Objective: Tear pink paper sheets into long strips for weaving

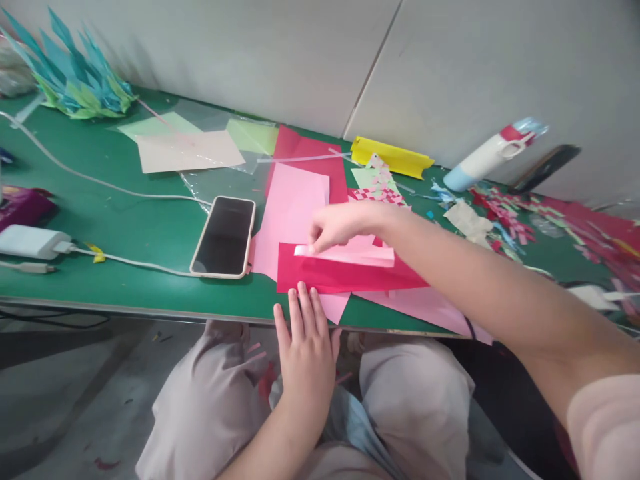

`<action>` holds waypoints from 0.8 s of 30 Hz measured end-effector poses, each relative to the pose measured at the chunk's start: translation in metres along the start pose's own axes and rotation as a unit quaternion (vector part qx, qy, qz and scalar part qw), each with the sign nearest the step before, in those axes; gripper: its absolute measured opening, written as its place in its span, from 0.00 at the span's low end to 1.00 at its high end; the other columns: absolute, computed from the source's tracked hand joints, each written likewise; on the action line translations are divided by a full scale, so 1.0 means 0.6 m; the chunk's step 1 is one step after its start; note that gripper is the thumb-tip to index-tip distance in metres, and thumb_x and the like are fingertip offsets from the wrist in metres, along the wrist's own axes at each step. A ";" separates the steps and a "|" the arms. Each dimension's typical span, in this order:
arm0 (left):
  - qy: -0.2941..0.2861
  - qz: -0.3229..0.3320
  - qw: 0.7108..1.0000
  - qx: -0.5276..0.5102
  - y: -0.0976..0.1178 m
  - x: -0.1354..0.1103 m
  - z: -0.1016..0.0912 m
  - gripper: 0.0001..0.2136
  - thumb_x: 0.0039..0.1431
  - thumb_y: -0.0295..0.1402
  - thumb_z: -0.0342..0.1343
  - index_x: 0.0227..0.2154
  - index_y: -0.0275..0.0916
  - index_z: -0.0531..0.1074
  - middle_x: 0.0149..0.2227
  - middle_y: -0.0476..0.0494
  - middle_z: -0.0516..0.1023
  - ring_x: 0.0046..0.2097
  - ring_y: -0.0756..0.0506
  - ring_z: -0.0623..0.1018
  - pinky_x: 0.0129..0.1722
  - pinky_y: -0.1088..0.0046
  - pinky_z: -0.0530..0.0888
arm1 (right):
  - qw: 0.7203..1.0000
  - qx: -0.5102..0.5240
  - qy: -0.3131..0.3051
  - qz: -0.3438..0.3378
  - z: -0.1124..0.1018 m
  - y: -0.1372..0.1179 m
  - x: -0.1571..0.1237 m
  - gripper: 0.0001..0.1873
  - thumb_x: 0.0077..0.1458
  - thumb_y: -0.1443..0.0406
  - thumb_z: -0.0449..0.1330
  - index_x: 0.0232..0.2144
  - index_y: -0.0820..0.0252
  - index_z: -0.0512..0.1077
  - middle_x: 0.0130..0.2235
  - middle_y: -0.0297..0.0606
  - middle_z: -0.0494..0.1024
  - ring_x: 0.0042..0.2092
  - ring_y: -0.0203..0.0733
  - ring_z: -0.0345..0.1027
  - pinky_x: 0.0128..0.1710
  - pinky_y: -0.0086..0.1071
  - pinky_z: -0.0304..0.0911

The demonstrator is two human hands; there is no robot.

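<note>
Fingers of my right hand [339,225] are pinched on the left end of a folded light-pink paper strip [357,256]. The strip lies over, or just above, a long crimson paper piece [320,277]; I cannot tell whether they touch. My left hand [306,350] is open, palm down, with its outstretched fingertips at the lower edge of the crimson paper. Underneath are pink paper sheets [296,207] and a larger red sheet [336,158] toward the wall. My right forearm hides part of the papers on the right.
A phone [225,237] lies left of the papers, beside white cables and a white charger [35,241]. Blue-green folded-paper leaves [83,77] stand at the far left. Behind are a yellow folded paper [391,159] and a bottle [487,160]; paper scraps [470,223] lie to the right.
</note>
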State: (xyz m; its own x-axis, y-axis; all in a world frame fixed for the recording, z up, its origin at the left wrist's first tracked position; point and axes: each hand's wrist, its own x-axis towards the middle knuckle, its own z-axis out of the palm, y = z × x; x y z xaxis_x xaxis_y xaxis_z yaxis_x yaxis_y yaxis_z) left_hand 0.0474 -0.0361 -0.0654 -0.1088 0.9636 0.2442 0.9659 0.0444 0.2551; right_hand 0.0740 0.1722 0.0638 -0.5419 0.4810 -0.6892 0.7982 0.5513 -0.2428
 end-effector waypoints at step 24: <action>-0.011 0.008 1.000 0.010 -0.004 0.005 -0.011 0.28 0.63 0.41 0.43 0.61 0.26 0.56 0.64 0.28 0.55 0.63 0.31 0.59 0.60 0.46 0.56 | 0.974 0.048 0.221 -0.018 0.174 0.054 -0.075 0.10 0.54 0.59 0.59 0.27 0.59 0.72 0.32 0.36 0.77 0.35 0.39 0.68 0.31 0.29 0.53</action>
State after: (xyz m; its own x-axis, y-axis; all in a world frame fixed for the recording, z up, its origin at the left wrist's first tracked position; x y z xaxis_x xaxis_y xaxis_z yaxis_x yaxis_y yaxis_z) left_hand 0.0430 -0.0352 -0.0595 -0.0880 0.9697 0.2278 0.9719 0.0335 0.2329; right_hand 0.1520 0.0972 0.0158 -0.6140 0.7201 -0.3230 0.7855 0.5175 -0.3394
